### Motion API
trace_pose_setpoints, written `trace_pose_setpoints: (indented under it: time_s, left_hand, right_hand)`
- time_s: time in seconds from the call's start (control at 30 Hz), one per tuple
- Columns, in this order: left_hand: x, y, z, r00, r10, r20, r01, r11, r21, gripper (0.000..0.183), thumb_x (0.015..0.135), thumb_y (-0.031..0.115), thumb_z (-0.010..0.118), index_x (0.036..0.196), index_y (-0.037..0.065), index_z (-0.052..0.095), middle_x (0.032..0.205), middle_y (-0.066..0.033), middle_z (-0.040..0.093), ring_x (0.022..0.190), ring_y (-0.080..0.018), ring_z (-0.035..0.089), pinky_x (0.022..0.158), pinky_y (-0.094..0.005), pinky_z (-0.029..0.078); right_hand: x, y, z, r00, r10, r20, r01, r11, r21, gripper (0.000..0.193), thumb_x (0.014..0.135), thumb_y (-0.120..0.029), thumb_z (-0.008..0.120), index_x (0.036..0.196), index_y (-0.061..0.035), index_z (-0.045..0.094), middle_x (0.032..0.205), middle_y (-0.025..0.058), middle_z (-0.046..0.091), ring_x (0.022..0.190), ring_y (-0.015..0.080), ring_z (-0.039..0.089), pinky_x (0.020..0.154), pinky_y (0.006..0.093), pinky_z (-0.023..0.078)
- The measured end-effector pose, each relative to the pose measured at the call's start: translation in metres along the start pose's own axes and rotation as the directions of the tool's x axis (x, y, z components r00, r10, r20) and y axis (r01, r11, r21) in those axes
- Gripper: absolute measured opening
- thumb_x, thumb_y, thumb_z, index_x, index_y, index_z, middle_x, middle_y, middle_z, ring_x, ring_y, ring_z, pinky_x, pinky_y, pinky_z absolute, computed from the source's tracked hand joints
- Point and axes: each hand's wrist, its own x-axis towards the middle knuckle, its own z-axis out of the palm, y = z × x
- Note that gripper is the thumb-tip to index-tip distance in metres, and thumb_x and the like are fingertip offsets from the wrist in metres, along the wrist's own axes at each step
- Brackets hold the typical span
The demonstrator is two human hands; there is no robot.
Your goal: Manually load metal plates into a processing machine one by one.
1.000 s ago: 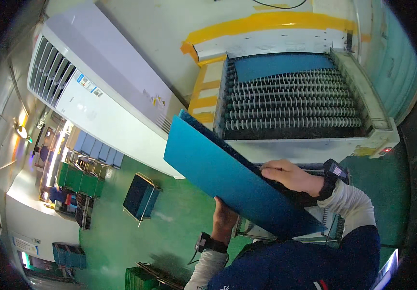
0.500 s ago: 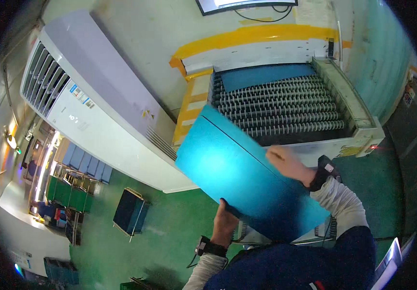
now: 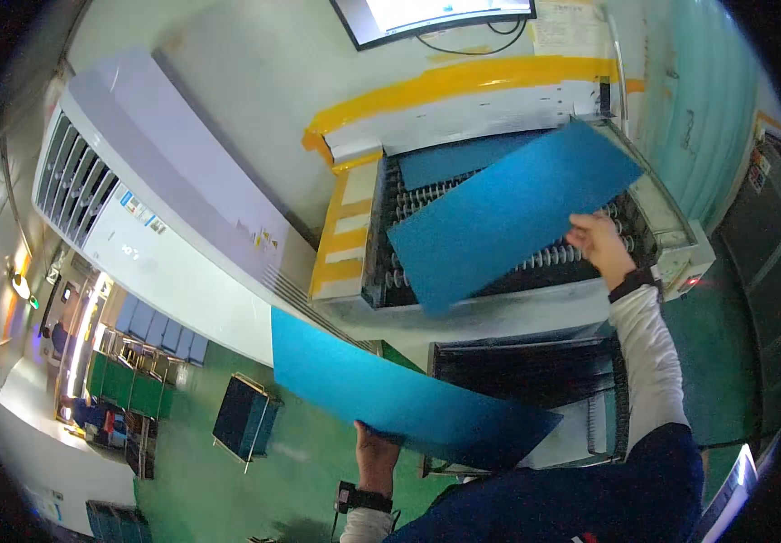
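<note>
My left hand (image 3: 377,460) grips the near edge of a long blue sheet (image 3: 381,389), its thumb on the upper face. The sheet bows and slants across my front at the lower middle. Farther forward, my right hand (image 3: 600,246) pinches the right edge of a second blue sheet (image 3: 512,213). That sheet is tilted over the roller bed (image 3: 535,260) of a conveyor machine and hides much of it. Whether it touches the rollers I cannot tell. Another blue sheet (image 3: 463,163) lies at the far end of the rollers, partly covered.
A tall white air conditioner (image 3: 182,271) leans across the left. Below the conveyor stands a dark slotted rack (image 3: 526,366). A monitor (image 3: 436,18) hangs on the wall. A dark bin cart (image 3: 247,416) stands on the green floor, with racks and people behind it.
The two sheets, stacked together earlier, are now apart. My right hand has carried one forward over the rollers, while my left hand keeps the other and has shifted slightly left.
</note>
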Motion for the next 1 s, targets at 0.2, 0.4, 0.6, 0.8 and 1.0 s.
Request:
trace_pose_setpoints:
  time_s: [0.2,0.4,0.6,0.8,1.0]
  left_hand:
    - [-0.003,-0.003,-0.016,0.997,-0.015,-0.078,0.013,1.0,-0.02,0.055,0.092,0.046,0.038,0.132,0.008,0.035,0.136,-0.0126,0.037,0.121,-0.0331,0.037,0.101,-0.0501,0.028]
    - [0.003,-0.021,-0.017,0.996,-0.014,-0.091,0.018,0.999,0.041,0.055,0.092,0.049,0.034,0.133,0.013,0.034,0.138,-0.0112,0.035,0.121,-0.036,0.035,0.099,-0.0538,0.028]
    - [-0.002,-0.025,0.005,0.992,-0.012,-0.128,0.014,1.0,0.018,0.052,0.091,0.046,0.041,0.129,0.011,0.04,0.134,-0.0115,0.04,0.119,-0.0341,0.039,0.098,-0.0511,0.03]
    - [0.008,-0.032,0.004,0.993,-0.007,-0.118,0.01,1.0,0.023,0.054,0.09,0.045,0.044,0.13,0.011,0.039,0.134,-0.0113,0.04,0.12,-0.0341,0.038,0.1,-0.0517,0.028]
    - [0.009,-0.037,0.024,0.997,-0.009,-0.074,0.014,0.998,0.061,0.055,0.089,0.047,0.042,0.131,0.011,0.037,0.135,-0.0113,0.038,0.121,-0.0342,0.037,0.101,-0.0521,0.027]
  right_hand:
    - [0.05,0.08,-0.006,0.989,0.059,0.136,-0.079,0.985,0.153,0.007,0.078,-0.002,0.06,0.075,-0.0022,0.053,0.07,0.0074,0.055,0.061,0.019,0.055,0.066,0.0357,0.053]
    - [0.1,0.104,-0.019,0.967,0.183,0.178,-0.208,0.968,0.137,0.006,0.082,-0.007,0.058,0.08,-0.0021,0.055,0.088,0.0113,0.06,0.077,0.0226,0.062,0.072,0.0349,0.054]
    - [0.051,0.058,0.018,0.916,0.382,0.118,-0.329,0.888,-0.323,0.019,0.084,-0.019,0.057,0.081,0.0003,0.056,0.074,0.0124,0.063,0.069,0.0192,0.063,0.057,0.0272,0.052]
    - [0.066,0.081,0.038,0.86,-0.344,0.377,0.445,0.142,-0.884,0.023,0.077,-0.023,0.061,0.087,-0.0029,0.059,0.074,0.0112,0.064,0.073,0.0294,0.061,0.062,0.0397,0.048]
    - [0.089,0.097,0.046,0.753,-0.356,0.553,0.48,-0.278,-0.832,0.047,0.08,-0.041,0.056,0.115,-0.0105,0.054,0.129,0.017,0.043,0.122,0.0367,0.036,0.098,0.0545,0.027]
